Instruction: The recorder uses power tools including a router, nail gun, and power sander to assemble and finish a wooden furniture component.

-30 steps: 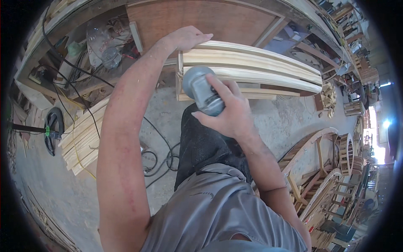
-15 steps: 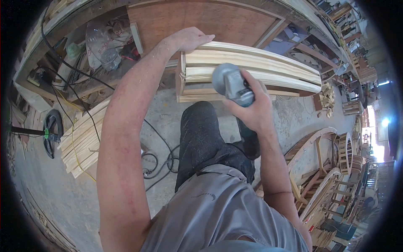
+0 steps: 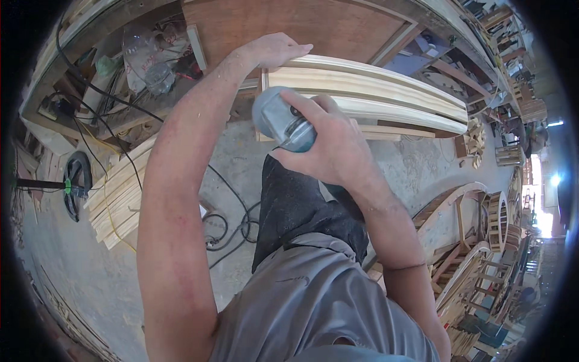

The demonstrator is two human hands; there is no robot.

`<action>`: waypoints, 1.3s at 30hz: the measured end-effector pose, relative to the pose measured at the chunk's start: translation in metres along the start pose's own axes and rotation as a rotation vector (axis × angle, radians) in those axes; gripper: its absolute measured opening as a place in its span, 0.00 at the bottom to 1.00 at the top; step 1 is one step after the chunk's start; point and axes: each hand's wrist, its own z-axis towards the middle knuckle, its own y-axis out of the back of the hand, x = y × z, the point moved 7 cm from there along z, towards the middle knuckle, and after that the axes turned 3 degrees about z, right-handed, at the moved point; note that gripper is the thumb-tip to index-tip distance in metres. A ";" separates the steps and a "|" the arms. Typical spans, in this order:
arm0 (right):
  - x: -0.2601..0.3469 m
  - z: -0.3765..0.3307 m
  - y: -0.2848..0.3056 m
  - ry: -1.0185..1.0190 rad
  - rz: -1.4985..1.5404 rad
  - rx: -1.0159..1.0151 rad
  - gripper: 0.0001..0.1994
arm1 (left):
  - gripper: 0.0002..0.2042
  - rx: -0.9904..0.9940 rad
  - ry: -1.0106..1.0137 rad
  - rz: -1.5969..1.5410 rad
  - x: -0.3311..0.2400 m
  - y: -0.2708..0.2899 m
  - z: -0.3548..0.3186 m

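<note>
My right hand (image 3: 335, 142) is wrapped around the body of an angle grinder (image 3: 289, 125). Its round grey disc is at the near left end of a slatted frame of pale wood (image 3: 362, 87); whether disc and wood touch is hard to tell. The frame's long curved slats run off to the right, with dark gaps between them. My left hand (image 3: 280, 50) grips the frame's far left corner, its thumb stretched along the top edge and its other fingers mostly hidden.
A workbench (image 3: 289, 27) with a plywood panel stands behind the frame. Pale wooden strips (image 3: 120, 193) lie on the floor at left, near black cables (image 3: 232, 226). Curved wooden pieces (image 3: 458, 211) and wood offcuts (image 3: 473, 142) are at right.
My right hand has carried the angle grinder leftward and a little nearer, from the middle slats to the frame's left end. My left hand stays at the same corner.
</note>
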 end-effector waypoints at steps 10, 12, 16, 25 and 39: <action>-0.053 -0.027 0.040 -0.110 0.052 -0.180 0.36 | 0.29 0.055 0.026 0.025 0.003 -0.001 0.003; -0.065 -0.041 0.041 -0.186 0.059 -0.302 0.38 | 0.29 0.031 -0.003 0.001 0.001 0.001 0.003; -0.058 -0.048 0.017 -0.061 -0.030 -0.388 0.40 | 0.29 0.042 0.032 0.019 -0.002 0.003 0.002; -0.027 -0.029 -0.034 0.048 0.018 -0.295 0.40 | 0.29 0.049 0.061 0.018 0.000 0.003 0.004; -0.123 -0.066 0.033 -0.082 0.012 -0.595 0.38 | 0.30 0.043 0.011 -0.008 0.004 0.001 0.016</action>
